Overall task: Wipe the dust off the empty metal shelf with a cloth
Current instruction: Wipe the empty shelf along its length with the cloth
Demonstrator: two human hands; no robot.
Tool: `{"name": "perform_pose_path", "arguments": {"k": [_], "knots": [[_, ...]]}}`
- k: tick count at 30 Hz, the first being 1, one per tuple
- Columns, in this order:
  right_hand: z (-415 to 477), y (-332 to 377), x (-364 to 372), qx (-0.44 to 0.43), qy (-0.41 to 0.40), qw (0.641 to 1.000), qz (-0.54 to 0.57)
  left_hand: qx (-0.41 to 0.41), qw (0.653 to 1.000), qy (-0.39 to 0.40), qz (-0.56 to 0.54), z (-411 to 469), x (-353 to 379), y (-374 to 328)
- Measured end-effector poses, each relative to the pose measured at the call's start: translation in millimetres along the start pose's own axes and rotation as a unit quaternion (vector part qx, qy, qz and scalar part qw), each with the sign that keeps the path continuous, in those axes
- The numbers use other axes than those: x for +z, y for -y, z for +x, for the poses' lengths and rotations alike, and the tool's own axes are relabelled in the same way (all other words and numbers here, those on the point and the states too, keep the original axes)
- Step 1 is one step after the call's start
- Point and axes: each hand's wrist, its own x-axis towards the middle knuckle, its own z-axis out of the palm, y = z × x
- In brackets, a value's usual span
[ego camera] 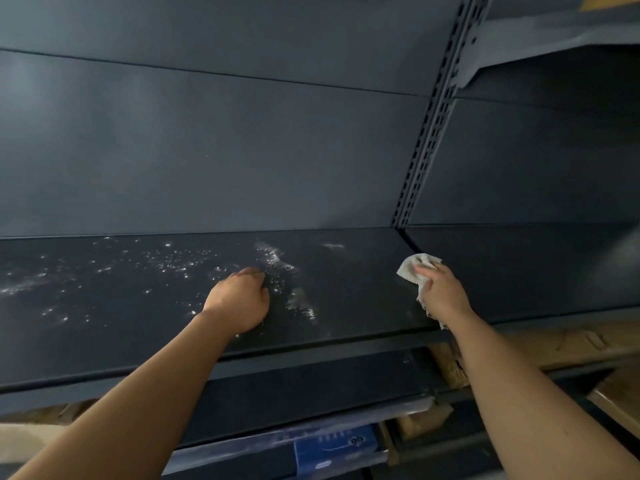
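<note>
Forearms (pixel 145 386) extend: left grip (pixel 239 299) clenched on dust-speckled dark shelf (pixel 346 271), right grip (pixel 443 292) grasping cloth (pixel 412 268).

We see only part of the cloth (pixel 412 268), because the right hand (pixel 441 292) covers its middle. The left hand (pixel 239 299) curls its fingertips out of sight under the palm. The shelf (pixel 346 271) runs off the left and right edges of the frame. At bottom centre, the print on the blue label (pixel 334 448) is too blurred to read. The bottom edge cuts off the 2 forearms.
</note>
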Motion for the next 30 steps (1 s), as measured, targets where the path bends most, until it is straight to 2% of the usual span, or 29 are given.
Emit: {"name": "perform_pose_path", "arguments": {"k": [6,9,13,16,19,22,23,24,25,26,27,29,30], "knots": [[-53,14,13,-0.005,-0.023,0.999,-0.044,0.021,1.000,0.012,0.012,-31,-6,14],[-79,43,30,-0.042,-0.017,0.997,-0.061,0.028,0.999,0.015,0.017,-44,-7,25],[-109,98,58,-0.115,-0.005,0.993,-0.030,0.039,0.999,0.016,0.007,-58,-9,32],[-119,126,73,-0.115,0.033,0.988,0.095,0.043,0.999,0.022,0.003,-63,-11,32],[-113,142,62,-0.034,0.026,0.959,0.280,0.039,0.999,0.025,0.003,-63,-14,34],[-91,132,41,0.022,-0.005,0.946,0.324,0.037,0.999,0.023,0.001,-58,-16,32],[-85,124,36,0.041,0.002,0.950,0.309,0.037,0.999,0.022,0.001,-55,-17,30],[-78,112,33,0.065,0.010,0.967,0.245,0.036,0.999,0.022,0.001,-53,-18,28],[-72,99,31,0.088,0.014,0.989,0.122,0.037,0.999,0.022,0.002,-51,-18,26],[-67,86,32,0.103,-0.004,0.995,0.005,0.037,0.999,0.022,0.003,-48,-18,23],[-64,77,31,0.087,-0.043,0.993,-0.064,0.038,0.999,0.022,0.004,-45,-18,22],[-61,70,31,-0.001,-0.081,0.995,-0.055,0.037,0.999,0.025,0.004,-37,-16,19],[-61,71,33,-0.041,-0.067,0.997,-0.019,0.035,0.999,0.028,0.004,-32,-15,17]]}}
